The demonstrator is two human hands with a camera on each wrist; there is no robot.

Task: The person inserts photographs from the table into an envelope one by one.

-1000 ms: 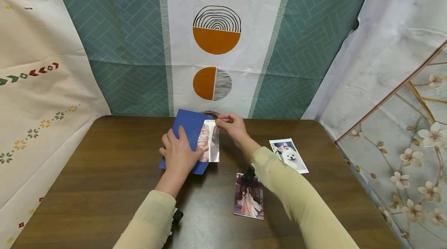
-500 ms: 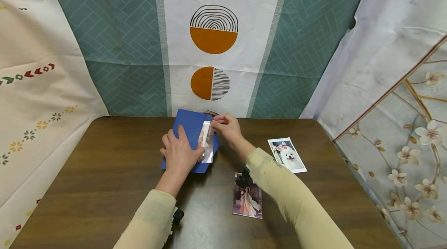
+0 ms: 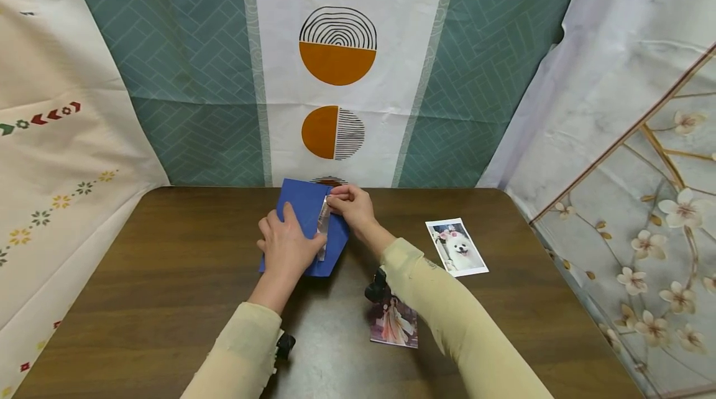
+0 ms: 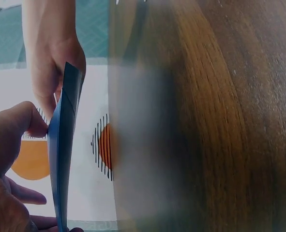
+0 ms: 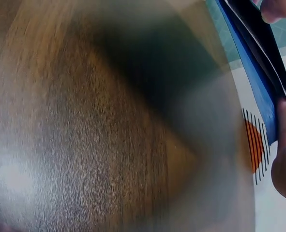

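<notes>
A blue envelope is held up off the table by my left hand, which grips its left side. It appears edge-on in the left wrist view, with the left thumb against one face. A glossy photo sits mostly inside the envelope, and only a narrow strip shows at the opening on the right. My right hand pinches that photo's upper outer corner between thumb and fingertips. The envelope's flap extends to the right behind the photo. The right wrist view shows the open envelope and the right fingers at its edge.
On the brown wooden table, a photo of a white dog lies at the right. Nearer the front, a photo of a figure in a long gown is partly covered by the right wrist camera. A patterned cloth hangs behind.
My right hand has moved left, sliding the photo into the envelope until just a thin strip shows. The left hand keeps its grip on the envelope. The head view has shifted slightly.
</notes>
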